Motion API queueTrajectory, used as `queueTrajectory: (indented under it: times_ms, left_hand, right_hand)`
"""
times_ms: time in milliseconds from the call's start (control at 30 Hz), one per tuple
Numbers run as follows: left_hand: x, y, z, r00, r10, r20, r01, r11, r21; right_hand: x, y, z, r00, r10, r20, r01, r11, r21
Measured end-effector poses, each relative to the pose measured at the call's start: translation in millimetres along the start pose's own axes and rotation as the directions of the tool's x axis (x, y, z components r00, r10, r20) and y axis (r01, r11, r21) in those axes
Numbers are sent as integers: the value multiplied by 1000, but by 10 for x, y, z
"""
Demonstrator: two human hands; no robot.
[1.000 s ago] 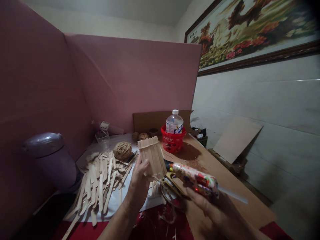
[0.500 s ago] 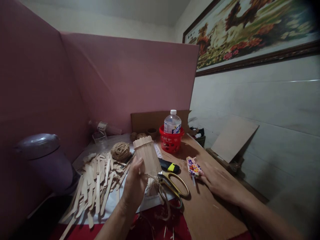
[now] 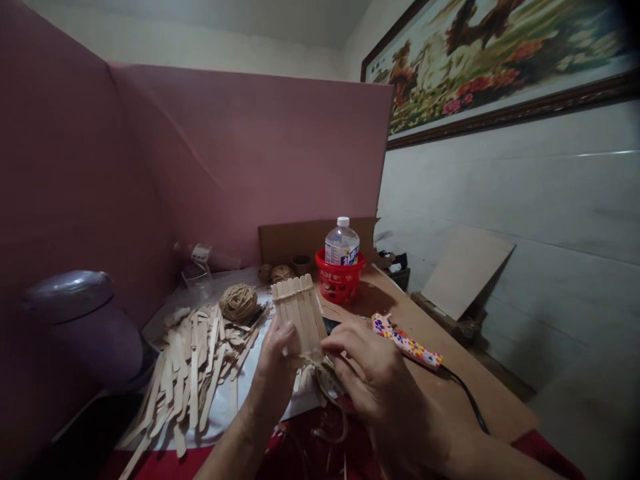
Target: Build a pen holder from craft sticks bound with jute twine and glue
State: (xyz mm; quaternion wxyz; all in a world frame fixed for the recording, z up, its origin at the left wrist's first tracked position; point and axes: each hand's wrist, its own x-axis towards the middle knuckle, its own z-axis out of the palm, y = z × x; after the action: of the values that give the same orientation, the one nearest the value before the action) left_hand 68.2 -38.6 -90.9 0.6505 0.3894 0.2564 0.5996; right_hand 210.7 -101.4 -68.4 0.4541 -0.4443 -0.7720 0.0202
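My left hand [image 3: 276, 353] grips a holder made of wooden craft sticks [image 3: 299, 317] set side by side, tilted above the table. Twine runs round it near the top, and more twine [image 3: 313, 360] is at its lower end with loose ends hanging down. At the holder's lower right edge is my right hand [image 3: 373, 373], its fingers bent and pinched together at the twine; their tips are partly hidden. Scissors [image 3: 327, 387] lie just below, mostly covered by my right hand. A flower-patterned glue gun [image 3: 407, 347] with a black cord rests on the brown board to the right.
Many loose craft sticks [image 3: 193, 367] and a ball of twine [image 3: 239, 303] lie on the left. A red bucket [image 3: 340, 280] holding a clear bottle [image 3: 343, 243] stands behind. A lidded purple bin [image 3: 90, 327] is at far left. Pink panels [image 3: 250, 147] rise around the table.
My right hand has let go of the glue gun and moved left to the stick holder's lower edge. The glue gun stays on the board, now fully visible. My left hand still holds the holder.
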Motion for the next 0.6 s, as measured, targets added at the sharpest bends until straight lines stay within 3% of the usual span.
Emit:
queueTrajectory:
  times_ms: [233,433,600]
  left_hand:
    - [1,53,118,999,5,44,-4,1000,-23]
    - [71,-65,17,994,105,33,-107,989,98]
    - [96,-99,-18,982,185,-20,-180,970,163]
  right_hand:
    - [16,68,134,999,35,2,-35,998,61]
    - [-25,11,193,999,26,-42,-23,997,77]
    - [22,-17,264,983,173,-67,-160,974,163]
